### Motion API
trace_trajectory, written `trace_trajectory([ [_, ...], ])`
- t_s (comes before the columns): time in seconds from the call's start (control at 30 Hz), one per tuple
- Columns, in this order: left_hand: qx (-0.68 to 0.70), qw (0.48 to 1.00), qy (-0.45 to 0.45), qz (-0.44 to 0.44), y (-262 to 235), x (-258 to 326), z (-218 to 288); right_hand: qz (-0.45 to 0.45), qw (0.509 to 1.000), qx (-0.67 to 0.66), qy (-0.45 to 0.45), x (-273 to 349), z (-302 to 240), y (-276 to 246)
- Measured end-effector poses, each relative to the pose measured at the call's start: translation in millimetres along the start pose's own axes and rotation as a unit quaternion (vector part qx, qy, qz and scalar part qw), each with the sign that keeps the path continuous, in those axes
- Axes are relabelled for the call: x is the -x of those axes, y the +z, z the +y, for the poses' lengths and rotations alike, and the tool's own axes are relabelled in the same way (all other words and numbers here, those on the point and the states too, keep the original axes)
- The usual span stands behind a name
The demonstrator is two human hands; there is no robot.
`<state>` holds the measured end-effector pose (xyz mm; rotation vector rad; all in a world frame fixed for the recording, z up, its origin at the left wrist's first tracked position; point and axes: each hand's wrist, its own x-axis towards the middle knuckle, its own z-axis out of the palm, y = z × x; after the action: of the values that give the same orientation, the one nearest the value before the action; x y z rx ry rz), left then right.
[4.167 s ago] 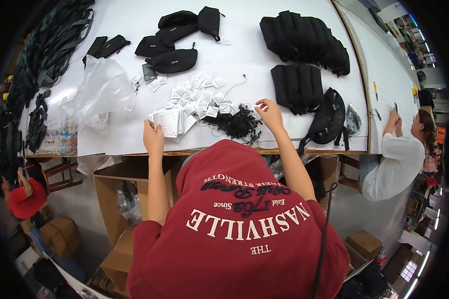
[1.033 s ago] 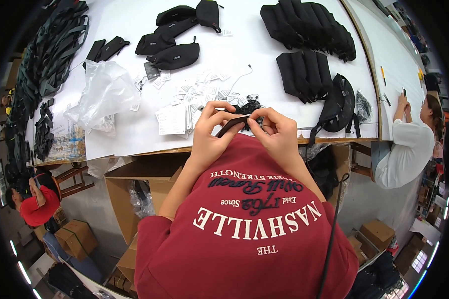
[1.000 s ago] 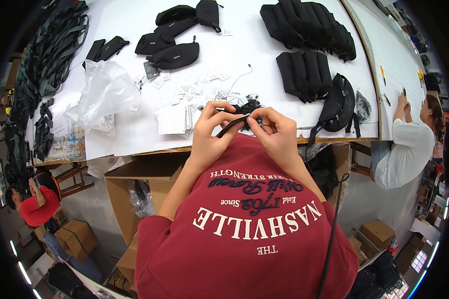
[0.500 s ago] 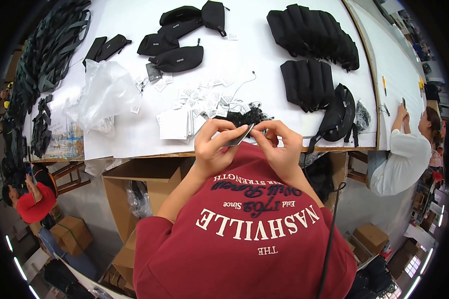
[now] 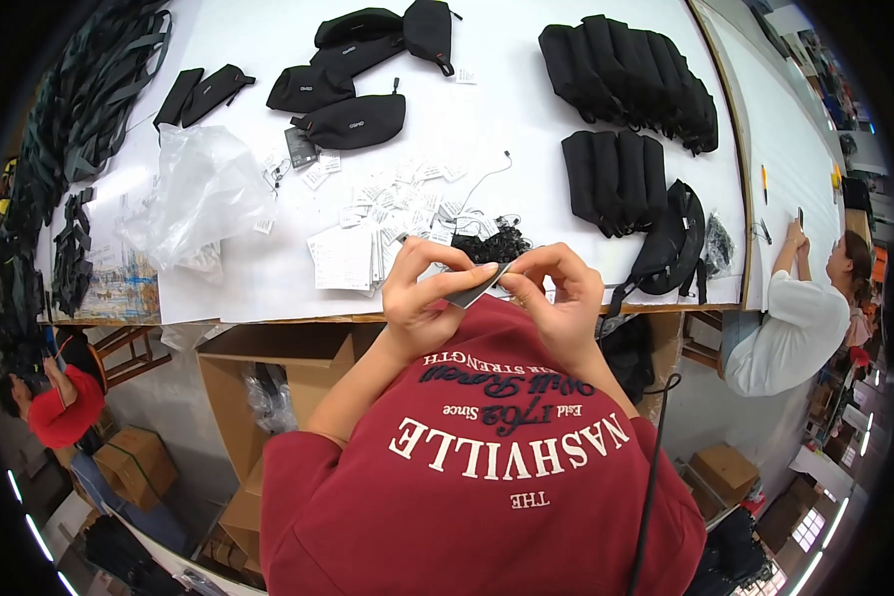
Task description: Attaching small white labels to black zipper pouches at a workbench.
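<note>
My left hand [image 5: 419,298] is closed on a small dark hang tag [image 5: 475,292], its thumb and forefinger gripping the card just above my shirt front. At the tag's upper right corner, my right hand [image 5: 561,298] pinches with thumb and forefinger; whatever lies between those fingertips is too small to make out. Right behind both hands, a tangle of thin black strings [image 5: 497,244] lies on the table. Loose white paper labels [image 5: 392,199] are scattered beyond it, and a stack of white cards [image 5: 341,260] sits left of the strings.
Black pouches [image 5: 353,121] lie at the back; more stand in rows [image 5: 616,184] on the right, with a black waist bag [image 5: 670,243] nearer. A clear plastic bag [image 5: 204,194] and dark straps [image 5: 109,89] occupy the left. A cardboard box [image 5: 268,382] is under the table edge [image 5: 298,314]. A person [image 5: 795,323] sits at right.
The tag has tilted and shows more of its face, a little lower between my hands. My fingertips stay together at its corner. The view has shifted slightly.
</note>
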<state>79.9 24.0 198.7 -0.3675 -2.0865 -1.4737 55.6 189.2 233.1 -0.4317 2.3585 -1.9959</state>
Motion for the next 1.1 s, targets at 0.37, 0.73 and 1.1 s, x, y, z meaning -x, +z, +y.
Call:
trace_trajectory([
  [0.37, 0.136, 0.987, -0.078, -0.025, 0.7, 2.7, 3.6, -0.032, 0.998, 0.028, -0.038, -0.5, -4.3, -7.5],
  [0.73, 0.326, 0.859, -0.291, -0.268, -16.3, -11.8, -13.3, -0.173, 0.982, 0.051, 0.051, -8.9, 0.7, -14.8],
  [1.1, 0.095, 0.947, -0.28, -0.122, -20.9, -46.9, -123.9, -0.232, 0.934, -0.121, 0.241, -35.5, 26.5, -1.0],
])
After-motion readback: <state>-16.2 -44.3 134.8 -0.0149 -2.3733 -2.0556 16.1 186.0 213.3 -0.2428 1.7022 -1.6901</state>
